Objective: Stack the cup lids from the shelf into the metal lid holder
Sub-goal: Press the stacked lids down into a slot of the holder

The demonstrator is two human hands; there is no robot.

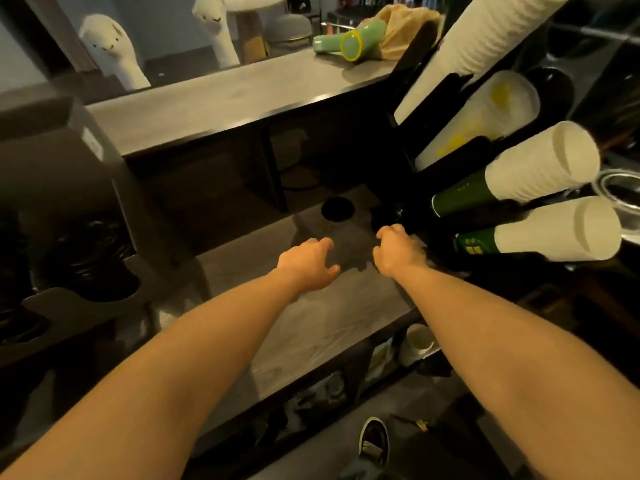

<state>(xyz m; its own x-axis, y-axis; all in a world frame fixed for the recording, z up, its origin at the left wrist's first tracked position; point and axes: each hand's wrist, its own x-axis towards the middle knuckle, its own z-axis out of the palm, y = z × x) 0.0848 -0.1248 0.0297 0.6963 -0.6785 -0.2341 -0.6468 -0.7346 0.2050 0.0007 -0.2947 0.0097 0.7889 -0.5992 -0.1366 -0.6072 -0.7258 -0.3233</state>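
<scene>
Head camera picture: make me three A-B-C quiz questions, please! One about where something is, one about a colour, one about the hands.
1. Where is the round black lid? A) on the grey counter B) on the floor C) inside a cup
2. What colour is the rim of the tipped-over green plastic cup? A) red B) blue C) yellow
3. What does the left hand hold? A) a lid B) nothing C) a cup
Answers: 1A, it lies flat on that surface; 2C, a yellow ring circles its mouth; 3B, its loosely curled fingers grip nothing.

Matt grey counter; paper cups (white, smooth); glossy green plastic tumbler.
</scene>
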